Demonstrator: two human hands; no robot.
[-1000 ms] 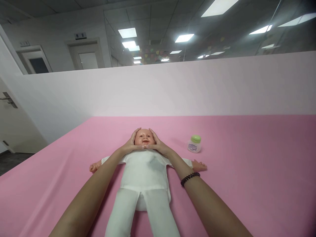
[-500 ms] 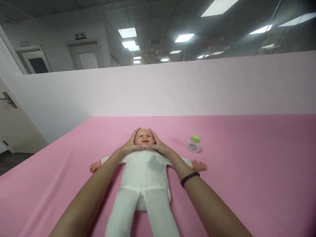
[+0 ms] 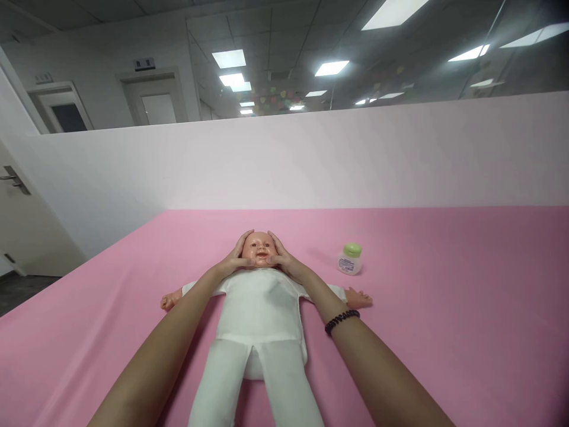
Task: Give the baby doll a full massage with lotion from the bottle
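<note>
A baby doll (image 3: 260, 308) in a white suit lies on its back on the pink mat (image 3: 444, 308), head away from me. My left hand (image 3: 235, 259) cups the left side of the doll's head (image 3: 260, 249), fingers curved over the temple and thumb on the cheek. My right hand (image 3: 283, 261) cups the other side in the same way. A black bead bracelet (image 3: 341, 321) sits on my right wrist. Both thumbs rest on the doll's cheeks, apart from each other.
A small white bottle with a green cap (image 3: 350, 259) stands on the mat to the right of the doll's head. A white partition wall (image 3: 311, 160) rises behind the mat. A door (image 3: 18, 219) is at the far left.
My thumbs have slid from under the doll's chin, where they met, up and outward onto its cheeks. The arms and the doll have stayed in place.
</note>
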